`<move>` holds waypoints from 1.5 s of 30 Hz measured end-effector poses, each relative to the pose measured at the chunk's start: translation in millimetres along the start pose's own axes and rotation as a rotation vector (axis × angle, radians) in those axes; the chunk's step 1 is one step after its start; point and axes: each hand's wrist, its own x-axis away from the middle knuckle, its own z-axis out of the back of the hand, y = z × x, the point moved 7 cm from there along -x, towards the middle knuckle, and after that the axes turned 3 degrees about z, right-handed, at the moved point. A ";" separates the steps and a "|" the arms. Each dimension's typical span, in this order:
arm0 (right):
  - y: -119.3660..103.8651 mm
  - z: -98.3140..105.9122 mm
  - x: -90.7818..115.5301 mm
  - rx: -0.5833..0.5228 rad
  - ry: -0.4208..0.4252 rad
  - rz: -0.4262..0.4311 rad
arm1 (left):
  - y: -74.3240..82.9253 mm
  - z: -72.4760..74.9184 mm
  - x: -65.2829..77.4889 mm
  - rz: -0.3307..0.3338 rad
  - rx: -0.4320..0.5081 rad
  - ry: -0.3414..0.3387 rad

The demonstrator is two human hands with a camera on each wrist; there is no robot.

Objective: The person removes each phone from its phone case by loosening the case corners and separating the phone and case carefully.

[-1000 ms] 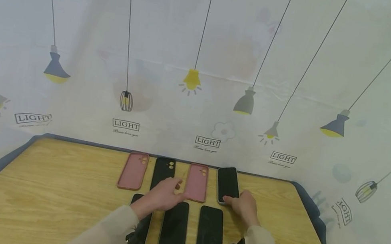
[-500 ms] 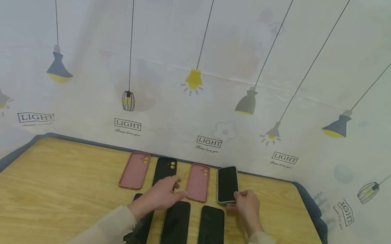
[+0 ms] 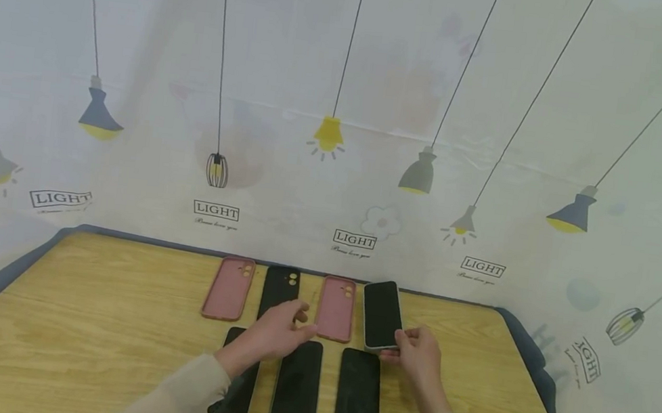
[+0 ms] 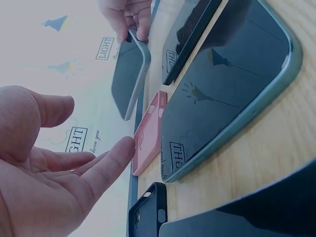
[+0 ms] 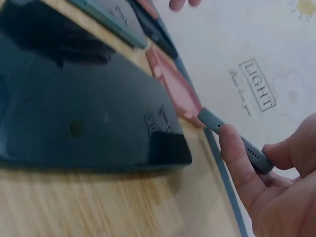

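With thumb on the screen side and fingers underneath, my right hand pinches the lower right corner of a dark-screened smartphone with a pale frame. In the left wrist view that smartphone is tilted and appears lifted off the table. The right wrist view shows its bottom edge between thumb and fingers. My left hand hovers with relaxed, spread fingers and holds nothing. Beside its fingertips lies a pink phone case. A black phone case is partly hidden behind the left hand.
Another pink phone case lies at the back left. Three dark phones lie in front: one on the right, one in the middle, and one partly under the left forearm. A printed curtain hangs behind the wooden table.
The right thumb has shifted from the screen's lower edge to the right corner. The smartphone has moved slightly left and nearer. The left hand holds about the same place.
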 end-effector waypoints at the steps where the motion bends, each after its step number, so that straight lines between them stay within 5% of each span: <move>1: -1.5 -0.8 2.5 -0.026 -0.004 0.001 | 0.3 -0.4 0.4 -0.003 0.003 0.000; 12: -18.3 -12.3 28.5 -0.222 -0.030 0.017 | 0.8 -8.4 3.4 -0.054 0.068 -0.023; 26: -28.9 -45.0 58.6 -0.362 -0.144 0.019 | 1.2 -18.6 6.0 -0.036 0.247 -0.101; 45: -18.4 -85.3 73.1 -0.512 -0.349 -0.042 | -0.8 -23.3 7.5 -0.082 0.266 -0.078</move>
